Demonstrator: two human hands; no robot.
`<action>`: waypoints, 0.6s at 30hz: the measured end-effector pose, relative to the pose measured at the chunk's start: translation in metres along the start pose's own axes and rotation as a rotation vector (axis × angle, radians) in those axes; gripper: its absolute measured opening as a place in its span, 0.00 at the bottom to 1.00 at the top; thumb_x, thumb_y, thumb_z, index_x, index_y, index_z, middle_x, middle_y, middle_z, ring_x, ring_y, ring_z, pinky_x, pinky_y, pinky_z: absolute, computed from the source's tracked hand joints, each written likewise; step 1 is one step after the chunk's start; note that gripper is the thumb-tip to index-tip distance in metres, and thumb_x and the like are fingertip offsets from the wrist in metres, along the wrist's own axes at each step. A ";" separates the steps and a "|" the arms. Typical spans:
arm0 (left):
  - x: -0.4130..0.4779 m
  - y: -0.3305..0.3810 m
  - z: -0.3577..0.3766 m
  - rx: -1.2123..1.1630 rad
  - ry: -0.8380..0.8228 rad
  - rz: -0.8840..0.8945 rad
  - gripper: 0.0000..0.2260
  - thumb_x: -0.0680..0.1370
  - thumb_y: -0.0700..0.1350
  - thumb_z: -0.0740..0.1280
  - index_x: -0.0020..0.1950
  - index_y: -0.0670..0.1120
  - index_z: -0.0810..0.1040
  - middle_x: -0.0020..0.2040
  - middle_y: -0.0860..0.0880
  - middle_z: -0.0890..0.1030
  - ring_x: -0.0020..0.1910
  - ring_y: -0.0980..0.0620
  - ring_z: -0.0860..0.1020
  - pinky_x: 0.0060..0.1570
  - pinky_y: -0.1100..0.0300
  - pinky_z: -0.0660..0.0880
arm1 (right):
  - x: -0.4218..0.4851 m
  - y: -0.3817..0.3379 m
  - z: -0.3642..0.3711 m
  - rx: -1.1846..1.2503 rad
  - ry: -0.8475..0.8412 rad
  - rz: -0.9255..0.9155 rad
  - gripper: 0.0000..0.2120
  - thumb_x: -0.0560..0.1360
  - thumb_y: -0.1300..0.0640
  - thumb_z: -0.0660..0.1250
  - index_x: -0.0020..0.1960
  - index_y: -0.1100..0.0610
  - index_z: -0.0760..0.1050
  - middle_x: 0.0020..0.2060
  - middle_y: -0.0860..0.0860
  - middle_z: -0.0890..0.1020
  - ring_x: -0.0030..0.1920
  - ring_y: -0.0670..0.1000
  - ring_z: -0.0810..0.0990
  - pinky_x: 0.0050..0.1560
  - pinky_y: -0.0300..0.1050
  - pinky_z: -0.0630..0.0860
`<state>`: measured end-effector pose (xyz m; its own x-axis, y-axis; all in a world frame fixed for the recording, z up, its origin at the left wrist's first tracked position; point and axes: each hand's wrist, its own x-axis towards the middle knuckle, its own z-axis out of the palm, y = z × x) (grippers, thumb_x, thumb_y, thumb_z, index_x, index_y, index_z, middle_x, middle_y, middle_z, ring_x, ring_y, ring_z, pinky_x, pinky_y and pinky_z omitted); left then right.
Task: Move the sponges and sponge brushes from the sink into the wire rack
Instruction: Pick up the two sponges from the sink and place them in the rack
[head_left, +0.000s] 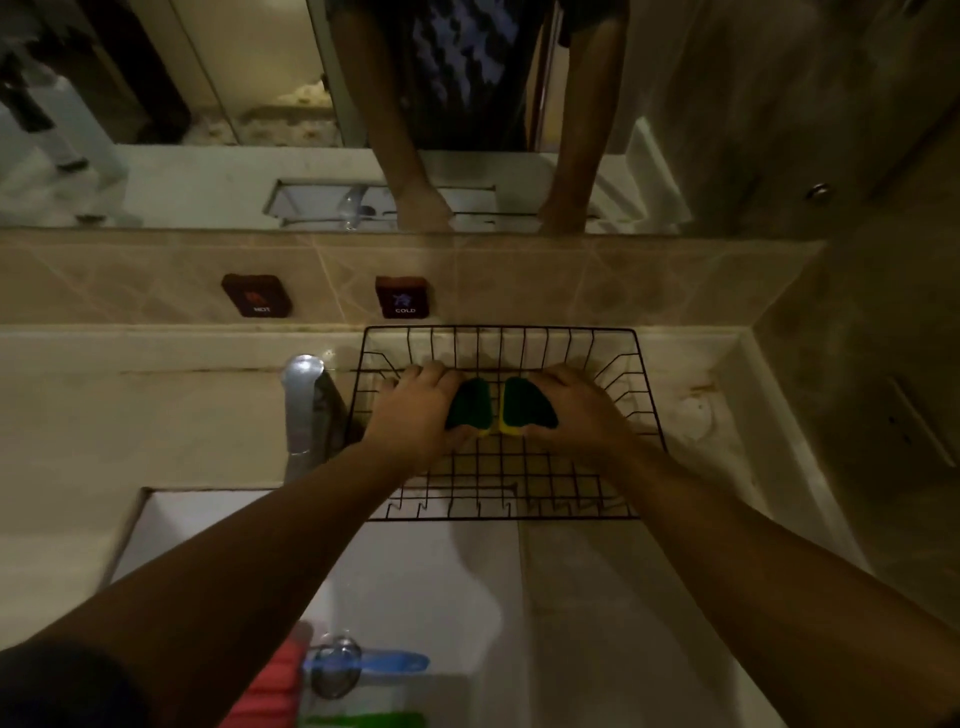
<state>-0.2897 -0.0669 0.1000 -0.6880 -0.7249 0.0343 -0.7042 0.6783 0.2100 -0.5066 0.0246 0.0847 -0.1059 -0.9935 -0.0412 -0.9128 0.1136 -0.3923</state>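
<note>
over the black wire rack (519, 441) beside the sink (415, 571), the left hand (415, 410) and right hand (582, 410) each grip a green-and-yellow sponge (470, 402) (524, 402) edge-up, likely to stand them between the wires, while a blue sponge brush (384, 662) waits in the basin.

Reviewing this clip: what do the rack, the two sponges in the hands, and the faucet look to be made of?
Wire rack: thin dark metal wire, probably coated; an open grid with a matte look.
Sponges, one in the left hand and one in the right hand: likely yellow foam under a dark green scouring layer; the two colours show at the edges.
Faucet: polished, chrome-like metal, with bright reflections.
</note>
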 end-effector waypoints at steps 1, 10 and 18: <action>0.006 -0.002 0.005 -0.018 -0.021 -0.011 0.29 0.71 0.59 0.71 0.69 0.53 0.67 0.65 0.49 0.73 0.64 0.46 0.70 0.64 0.43 0.70 | 0.006 0.004 0.004 -0.007 -0.021 0.001 0.34 0.69 0.42 0.73 0.70 0.51 0.68 0.59 0.54 0.75 0.57 0.56 0.75 0.58 0.53 0.75; 0.032 -0.015 0.043 0.026 -0.121 -0.026 0.33 0.73 0.59 0.70 0.74 0.51 0.62 0.72 0.45 0.65 0.67 0.43 0.66 0.65 0.45 0.69 | 0.033 0.016 0.034 0.035 0.012 -0.007 0.33 0.68 0.46 0.76 0.68 0.57 0.70 0.61 0.57 0.75 0.59 0.57 0.74 0.57 0.54 0.75; 0.037 -0.022 0.055 0.096 -0.097 -0.068 0.31 0.74 0.58 0.69 0.74 0.51 0.65 0.73 0.43 0.65 0.70 0.41 0.62 0.69 0.42 0.63 | 0.042 0.022 0.042 -0.085 0.070 -0.088 0.31 0.67 0.47 0.75 0.65 0.58 0.73 0.59 0.57 0.74 0.59 0.58 0.72 0.56 0.58 0.74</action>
<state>-0.3093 -0.1023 0.0433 -0.6487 -0.7576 -0.0724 -0.7600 0.6398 0.1141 -0.5146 -0.0144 0.0356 -0.0484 -0.9973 0.0558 -0.9497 0.0287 -0.3119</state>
